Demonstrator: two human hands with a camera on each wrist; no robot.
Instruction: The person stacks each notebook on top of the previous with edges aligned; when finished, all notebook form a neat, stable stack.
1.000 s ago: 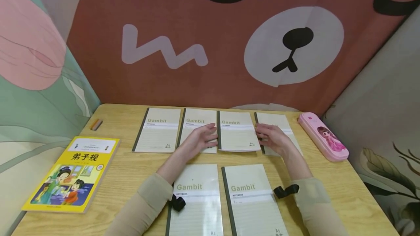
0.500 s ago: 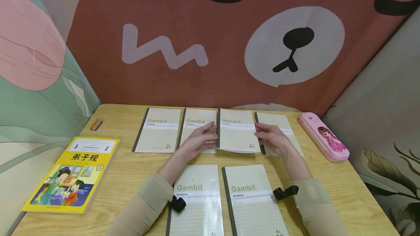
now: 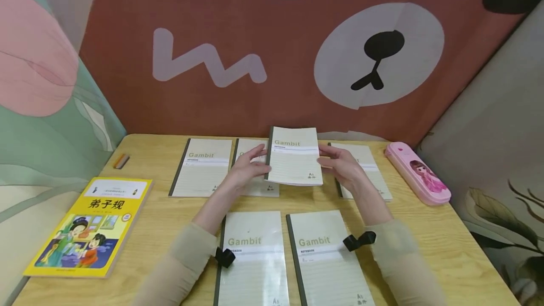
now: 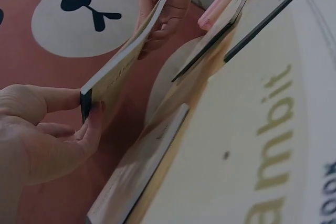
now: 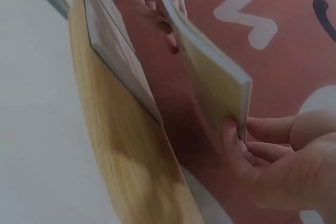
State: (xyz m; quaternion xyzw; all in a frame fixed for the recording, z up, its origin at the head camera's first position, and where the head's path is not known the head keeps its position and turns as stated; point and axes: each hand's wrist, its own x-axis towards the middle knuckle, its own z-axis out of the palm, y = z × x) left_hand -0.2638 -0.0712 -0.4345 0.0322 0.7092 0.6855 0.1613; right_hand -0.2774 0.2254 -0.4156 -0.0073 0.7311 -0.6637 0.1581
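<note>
A cream Gambit notebook (image 3: 294,159) with a dark spine is held up over the back of the table, slightly bowed. My left hand (image 3: 247,166) pinches its spine edge between thumb and fingers, as the left wrist view shows on the notebook (image 4: 118,64). On the opposite edge, my right hand (image 3: 343,166) grips it the same way; the right wrist view shows the thumb on one cover of the notebook (image 5: 210,72) and fingers on the other. Behind the left hand lies another notebook (image 3: 257,185), partly covered, and beyond the right hand a further notebook (image 3: 371,178).
One more notebook (image 3: 201,166) lies at the back left of the wooden table (image 3: 170,230). Two notebooks, a glossy one (image 3: 255,259) and its neighbour (image 3: 325,259), lie in front under the forearms. A yellow book (image 3: 89,225), small sticks (image 3: 122,161) and a pink pencil case (image 3: 418,174) flank them.
Both hands have lifted the notebook off the back row, raising it and shifting it slightly left. It now overlaps the notebook to its left in the head view. The other notebooks lie as before.
</note>
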